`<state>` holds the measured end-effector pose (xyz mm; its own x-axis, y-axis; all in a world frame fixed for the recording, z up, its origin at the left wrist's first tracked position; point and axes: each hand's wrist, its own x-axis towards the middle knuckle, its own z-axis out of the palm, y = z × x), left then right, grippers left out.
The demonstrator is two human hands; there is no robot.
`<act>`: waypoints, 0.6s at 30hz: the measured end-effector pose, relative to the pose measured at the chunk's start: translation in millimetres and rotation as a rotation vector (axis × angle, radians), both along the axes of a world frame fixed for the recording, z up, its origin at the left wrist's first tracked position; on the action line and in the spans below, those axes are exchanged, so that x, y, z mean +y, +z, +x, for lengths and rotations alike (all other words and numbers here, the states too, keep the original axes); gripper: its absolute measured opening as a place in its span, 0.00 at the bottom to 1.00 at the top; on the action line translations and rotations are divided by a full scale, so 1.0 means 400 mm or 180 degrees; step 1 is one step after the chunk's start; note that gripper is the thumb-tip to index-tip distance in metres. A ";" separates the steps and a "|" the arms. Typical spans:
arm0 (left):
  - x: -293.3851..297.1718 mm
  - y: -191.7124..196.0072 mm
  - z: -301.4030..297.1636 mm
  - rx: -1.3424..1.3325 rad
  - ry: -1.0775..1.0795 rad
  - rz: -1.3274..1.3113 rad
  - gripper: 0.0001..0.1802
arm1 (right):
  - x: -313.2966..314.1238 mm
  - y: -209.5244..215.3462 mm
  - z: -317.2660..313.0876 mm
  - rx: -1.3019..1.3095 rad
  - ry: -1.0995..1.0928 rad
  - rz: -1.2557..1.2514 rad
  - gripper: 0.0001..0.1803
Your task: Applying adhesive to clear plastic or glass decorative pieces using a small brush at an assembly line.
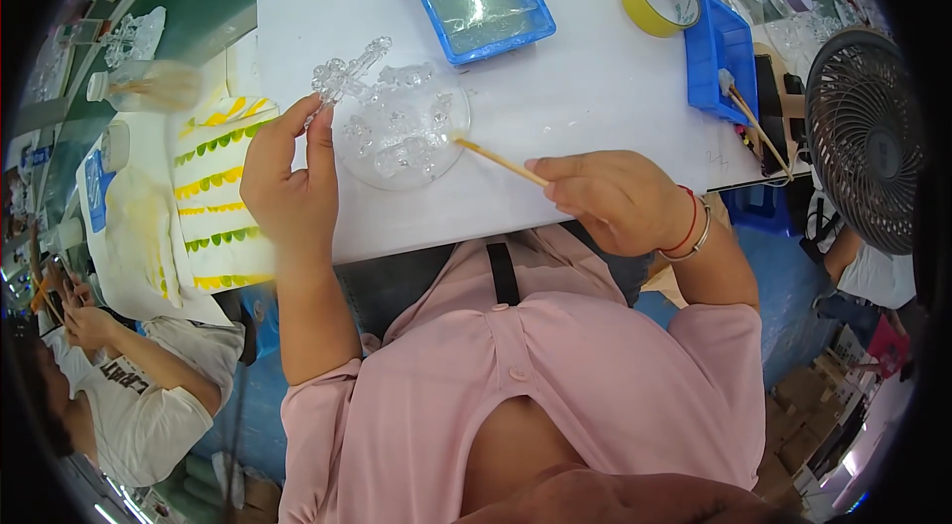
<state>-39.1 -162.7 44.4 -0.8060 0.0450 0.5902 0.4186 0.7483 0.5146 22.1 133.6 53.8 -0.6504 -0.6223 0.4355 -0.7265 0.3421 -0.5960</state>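
Observation:
My left hand [295,162] pinches a clear, knobbly transparent piece [342,76] between thumb and fingers, raised over the white table. Its exact kind is not plain. Below and to its right lies a round clear dish [451,142] holding several similar transparent pieces [402,122]. In my right hand [620,197] is a thin wooden stick [506,163], gripped near its rear end. The tip of the stick points left, over the right side of the dish; whether it touches anything there I cannot tell.
Beyond the dish stands a blue tray [550,23] with clear contents. A yellow tape roll [645,13], a blue bin [702,78] and a black fan [878,142] are at right. Patterned cloth [213,197] lies at left, near a bottle [149,85]. Another person [149,415] sits at lower left.

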 end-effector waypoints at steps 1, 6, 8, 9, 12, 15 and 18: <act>-0.002 0.000 0.000 0.0032 -0.0022 0.0017 0.07 | -0.005 0.002 0.005 0.0049 0.0012 0.0016 0.18; 0.001 0.000 -0.001 -0.0017 -0.0035 0.0030 0.07 | -0.007 -0.016 -0.005 0.0327 -0.0303 -0.0108 0.19; -0.005 0.004 0.001 -0.0002 -0.0057 -0.0012 0.06 | -0.016 -0.016 0.008 0.0325 -0.0255 -0.0100 0.20; -0.007 0.006 0.001 0.0003 -0.0047 -0.0018 0.06 | -0.024 -0.019 0.025 0.0262 -0.0231 -0.0141 0.16; -0.004 0.006 0.002 0.0051 -0.0040 0.0010 0.06 | -0.040 -0.020 0.037 0.0182 -0.0211 -0.0212 0.15; -0.004 0.007 0.001 0.0062 -0.0059 0.0012 0.06 | -0.059 -0.026 0.036 0.0220 -0.0269 -0.0252 0.16; -0.010 0.012 0.014 -0.0025 -0.0016 0.0024 0.07 | -0.071 -0.027 0.028 0.0274 -0.0314 -0.0235 0.15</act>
